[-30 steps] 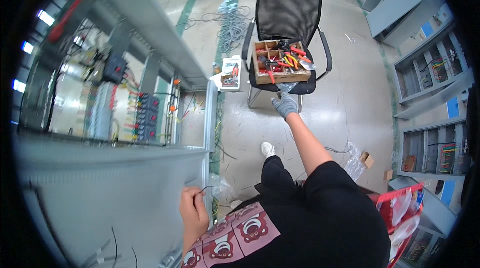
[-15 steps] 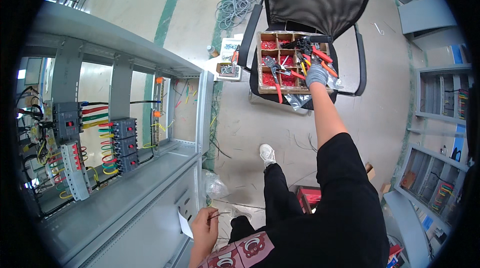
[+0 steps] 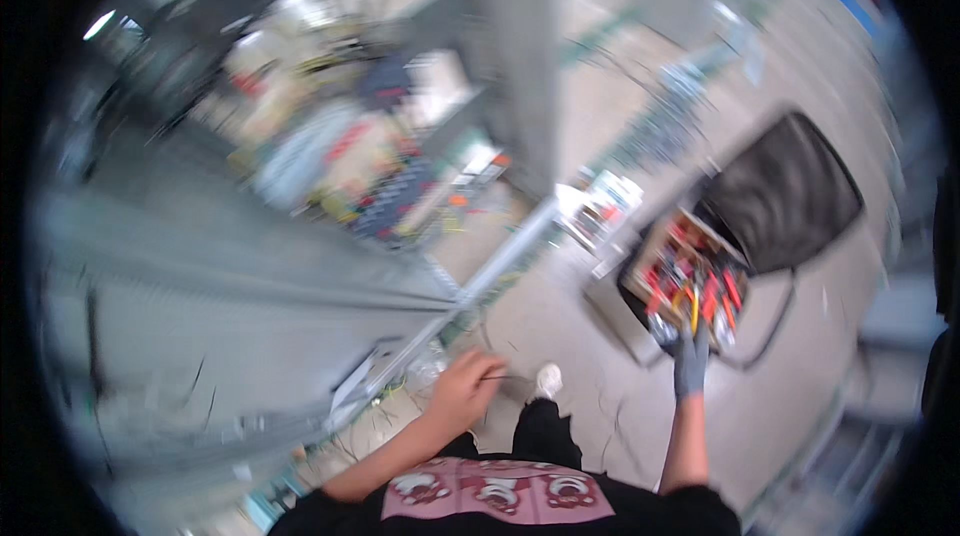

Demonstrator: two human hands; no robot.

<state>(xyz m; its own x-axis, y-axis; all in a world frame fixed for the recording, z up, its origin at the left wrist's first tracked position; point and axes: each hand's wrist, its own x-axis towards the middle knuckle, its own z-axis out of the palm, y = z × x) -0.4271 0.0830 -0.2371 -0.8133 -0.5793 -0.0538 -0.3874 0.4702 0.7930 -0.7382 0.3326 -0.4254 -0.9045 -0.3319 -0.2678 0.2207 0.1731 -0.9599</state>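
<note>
Reaching among hand tools with a wire held ready. The right hand (image 3: 690, 364), gloved in grey, is working at the near edge of the compartmented box (image 3: 660, 242), which is resting on the seat of the black mesh-backed chair (image 3: 790, 191). Its fingers are meeting the yellow handle (image 3: 695, 306), with red-handled tools (image 3: 711, 294) lying just beside; blur is hiding whether they are closing on it, so the grip cannot be told. The left hand (image 3: 467, 388), bare, is pinching a thin dark wire (image 3: 510, 377) between thumb and fingers, well apart from the box and near the grey cabinet (image 3: 230, 286). The step in hand is, by judgement, selecting or handling a tool; the next move is probably calling for a secure hold on one handle and a clean separation from its crowded neighbours, with the wire staying clear.

Compared with the frame half a second ago, the view is swinging round: chair and box are appearing lower and tilted, and the cabinet is filling more of the left side, smeared by motion. The right hand is still attending to the tools, and the left is still holding its wire.
</note>
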